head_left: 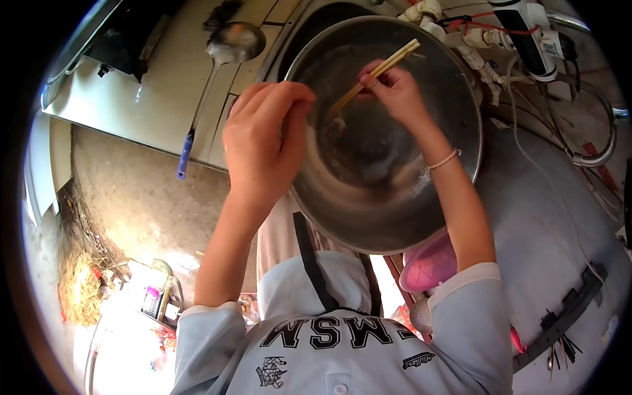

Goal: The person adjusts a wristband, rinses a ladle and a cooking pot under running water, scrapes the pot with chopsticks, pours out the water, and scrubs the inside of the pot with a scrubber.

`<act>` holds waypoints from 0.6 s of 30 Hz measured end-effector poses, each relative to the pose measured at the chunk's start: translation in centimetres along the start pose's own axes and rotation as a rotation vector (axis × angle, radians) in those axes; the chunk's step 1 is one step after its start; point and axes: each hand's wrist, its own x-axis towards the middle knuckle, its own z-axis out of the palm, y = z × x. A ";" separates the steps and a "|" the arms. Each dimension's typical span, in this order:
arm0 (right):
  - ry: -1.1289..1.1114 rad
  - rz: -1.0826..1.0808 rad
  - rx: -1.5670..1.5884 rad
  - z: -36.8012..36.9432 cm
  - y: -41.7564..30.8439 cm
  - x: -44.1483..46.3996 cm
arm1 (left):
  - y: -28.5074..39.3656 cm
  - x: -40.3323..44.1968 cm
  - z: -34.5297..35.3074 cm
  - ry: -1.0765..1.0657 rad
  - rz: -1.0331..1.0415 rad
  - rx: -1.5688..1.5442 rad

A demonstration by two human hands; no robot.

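Right grip (393, 91) holds chopsticks (393, 60) within basin rim (388, 251).

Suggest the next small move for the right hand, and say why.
Probably ease the chopsticks in the right hand slightly toward the pale scrap in the metal basin: their lower ends lie close to it, though I can't tell whether they touch. The left hand is curled by the basin's left side, apart from the chopsticks.
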 end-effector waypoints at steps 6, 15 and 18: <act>-0.417 -0.225 -0.681 2.2 -3.1 -3.6 | 0.0 0.0 -0.1 0.000 0.021 0.000; -0.403 0.102 -0.553 2.2 -1.3 -3.0 | -0.2 0.0 -0.1 -0.002 0.029 0.003; -0.242 0.178 -0.387 1.0 0.6 -2.7 | -0.3 -0.1 -0.1 -0.002 0.028 -0.011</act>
